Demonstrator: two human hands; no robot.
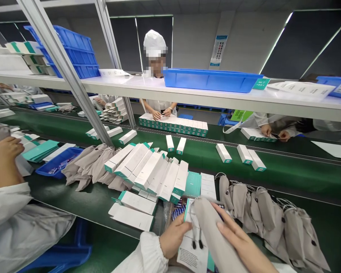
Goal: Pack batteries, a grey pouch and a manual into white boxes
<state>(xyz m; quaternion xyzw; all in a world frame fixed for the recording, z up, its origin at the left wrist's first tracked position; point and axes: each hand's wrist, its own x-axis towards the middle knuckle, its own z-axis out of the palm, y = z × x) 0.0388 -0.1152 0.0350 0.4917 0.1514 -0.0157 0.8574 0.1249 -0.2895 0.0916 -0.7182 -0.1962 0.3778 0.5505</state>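
Low in the view, my left hand (174,235) pinches a white printed leaflet (193,252) with a green edge showing beside it. My right hand (238,237) is closed around a long grey drawstring pouch (208,222), tilted and bulging as though filled; its contents are hidden. Two dark cord ends (197,244) hang over the leaflet, between my hands. Just behind my left hand are small blue-wrapped items (178,212) in a clear bag. Several more grey pouches (265,210) lie in a row to the right of my right hand.
White-and-green cartons (147,170) are heaped at centre, beside flat grey pouches (88,165) and a blue tray (55,163). A neighbour's hand (5,153) works at left. Cartons ride the green belt (199,149). Overhead runs a shelf (136,85) with a blue bin (210,80). Co-workers sit opposite.
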